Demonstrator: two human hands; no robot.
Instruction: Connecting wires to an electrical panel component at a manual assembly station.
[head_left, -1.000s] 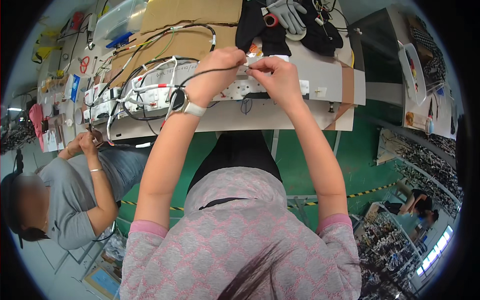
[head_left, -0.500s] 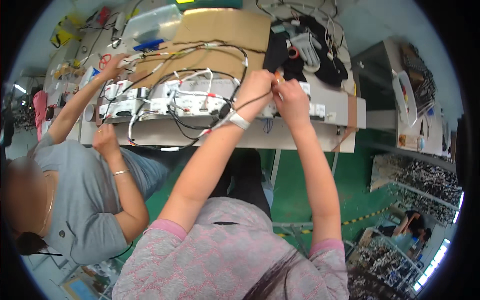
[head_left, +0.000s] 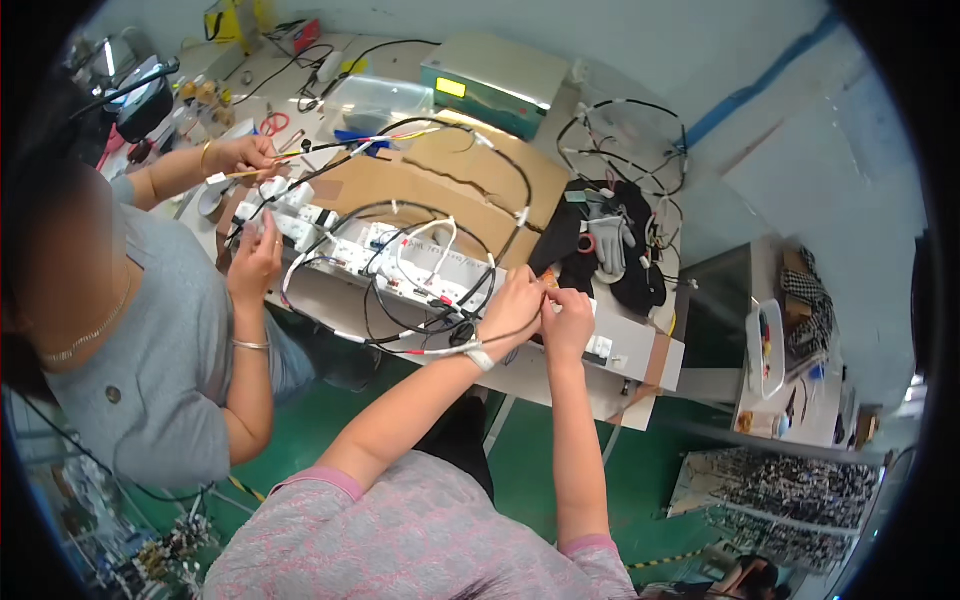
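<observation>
At nine o'clock sits a co-worker in a grey shirt [head_left: 150,340]; two hands of theirs show, one [head_left: 240,155] pinching a thin wire near eleven o'clock, the other [head_left: 258,258] resting on the white terminal blocks [head_left: 300,215] at ten o'clock. Toward the middle lies one long white panel [head_left: 420,265] on brown cardboard [head_left: 470,185], with several black cables [head_left: 500,150] looped over it and a few red-tipped white wires already plugged in, so much of the wiring looks done on that side.

Just right of centre, the left hand [head_left: 512,305] and the right hand [head_left: 568,322] meet fingertip to fingertip at the panel's right end. Both are pinched shut on one small orange-tipped wire end [head_left: 548,288]; whether it is seated yet cannot be told. A grey cable [head_left: 440,348] runs under the left wrist, which wears one watch [head_left: 478,352]. My guess is that this end of the panel is the part left to finish.

At one o'clock lie one pair of grey gloves [head_left: 608,235] on black cloth [head_left: 640,285]. At twelve o'clock stands one green box [head_left: 495,85].
</observation>
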